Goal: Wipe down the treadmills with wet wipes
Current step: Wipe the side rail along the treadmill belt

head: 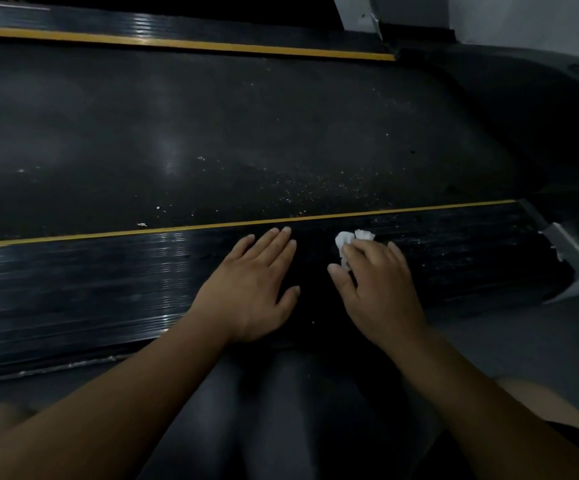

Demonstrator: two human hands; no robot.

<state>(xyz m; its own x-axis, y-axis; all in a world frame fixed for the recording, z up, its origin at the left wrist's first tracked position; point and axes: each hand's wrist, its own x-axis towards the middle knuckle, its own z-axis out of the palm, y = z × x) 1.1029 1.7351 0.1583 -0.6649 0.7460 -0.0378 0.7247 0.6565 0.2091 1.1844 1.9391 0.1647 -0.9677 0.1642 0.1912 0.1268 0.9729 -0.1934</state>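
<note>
Your right hand (pixel 378 285) had its fingers curled over a crumpled white wipe (pixel 347 242), pressing it onto the near side rail (pixel 108 289) of the treadmill. Only a tuft of the wipe showed past your fingertips. Your left hand (pixel 257 282) lay flat on the same rail just beside it, fingers straight and together, holding nothing.

By the look of it, you were early to midway through this machine. The stretch of rail to the left of your hands looked glossy and free of specks, so it was probably done. To the right of the wipe the rail carried pale specks, and the belt (pixel 212 133) beyond the yellow stripe (pixel 177 230) was scattered with crumbs and dust, thickest near its right half. The far rail (pixel 177 29) and the dark cover (pixel 523 116) at the right end showed no sign either way in this dim light.

The treadmill ran left to right across your view, its long axis following the yellow stripe, with the covered front end pointing to your right. The wipe was bunched into a wad, so it had no clear long axis of its own.
</note>
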